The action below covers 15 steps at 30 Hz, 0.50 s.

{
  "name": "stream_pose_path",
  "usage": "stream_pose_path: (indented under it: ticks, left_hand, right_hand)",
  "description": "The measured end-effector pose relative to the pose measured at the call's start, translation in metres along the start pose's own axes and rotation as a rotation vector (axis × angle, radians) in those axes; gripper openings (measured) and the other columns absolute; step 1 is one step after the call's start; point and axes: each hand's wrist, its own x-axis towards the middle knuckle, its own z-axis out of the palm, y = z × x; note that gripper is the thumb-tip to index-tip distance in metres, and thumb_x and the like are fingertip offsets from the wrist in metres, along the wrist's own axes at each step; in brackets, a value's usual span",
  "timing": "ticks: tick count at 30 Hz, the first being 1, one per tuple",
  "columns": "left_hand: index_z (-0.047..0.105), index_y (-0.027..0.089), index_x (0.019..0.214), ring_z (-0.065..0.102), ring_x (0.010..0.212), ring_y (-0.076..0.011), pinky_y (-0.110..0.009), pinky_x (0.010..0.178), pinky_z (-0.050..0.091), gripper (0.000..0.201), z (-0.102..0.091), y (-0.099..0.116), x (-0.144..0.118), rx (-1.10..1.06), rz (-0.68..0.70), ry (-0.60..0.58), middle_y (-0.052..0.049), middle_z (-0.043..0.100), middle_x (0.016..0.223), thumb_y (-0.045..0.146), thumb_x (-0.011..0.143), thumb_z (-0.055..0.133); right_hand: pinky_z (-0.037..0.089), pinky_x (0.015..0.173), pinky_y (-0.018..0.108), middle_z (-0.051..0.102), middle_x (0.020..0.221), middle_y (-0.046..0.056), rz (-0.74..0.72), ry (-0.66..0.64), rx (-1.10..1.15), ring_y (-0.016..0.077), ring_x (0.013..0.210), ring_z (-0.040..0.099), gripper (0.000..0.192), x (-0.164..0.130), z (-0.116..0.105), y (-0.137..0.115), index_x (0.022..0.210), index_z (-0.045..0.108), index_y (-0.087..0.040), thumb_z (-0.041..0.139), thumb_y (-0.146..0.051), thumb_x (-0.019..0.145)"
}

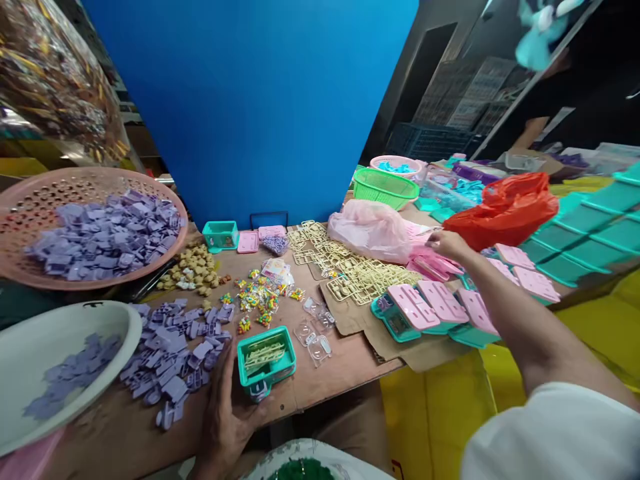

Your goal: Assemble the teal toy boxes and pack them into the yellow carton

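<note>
A small toy-assembly workshop: the table is heaped with loose purple plastic parts, cream moulded sprues, rows of teal cases with pink lids, sorting baskets and bagged stock

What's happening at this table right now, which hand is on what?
A person sits at a cluttered work table. The left hand steadies an open teal case holding a cream part, beside a pile of purple pieces. The right hand reaches out to a stack of pink lids near the red bag. Between them lie cream sprues, small candy-coloured packets and closed pink-lidded cases.
</note>
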Motion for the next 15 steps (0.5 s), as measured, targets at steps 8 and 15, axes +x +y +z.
stream_pose_path:
  ticks: [8,15]
  left_hand:
    - [0.046,0.042,0.162,0.062,0.142,-0.0359,-0.058,0.122,0.052,0.076,-0.011,0.012,0.013,-0.047,0.301,0.230,-0.007,0.061,0.156,0.025,0.095,0.076]
    - [0.068,0.020,0.139,0.074,0.127,-0.0320,-0.046,0.109,0.063,0.058,-0.014,0.094,0.063,-0.763,-0.084,-0.111,-0.016,0.074,0.139,0.053,0.092,0.080]
  right_hand:
    - [0.063,0.067,0.032,0.067,0.070,0.002,0.122,-0.078,0.576,0.0145,0.061,0.067,0.037,-0.069,-0.045,-0.060,0.079,0.063,-0.018,0.088,-0.045,0.085]
    - [0.066,0.063,0.026,0.076,0.073,0.003,0.094,-0.685,1.101,0.0162,0.065,0.075,0.047,-0.185,0.036,-0.163,0.082,0.071,-0.018,0.103,-0.048,0.062]
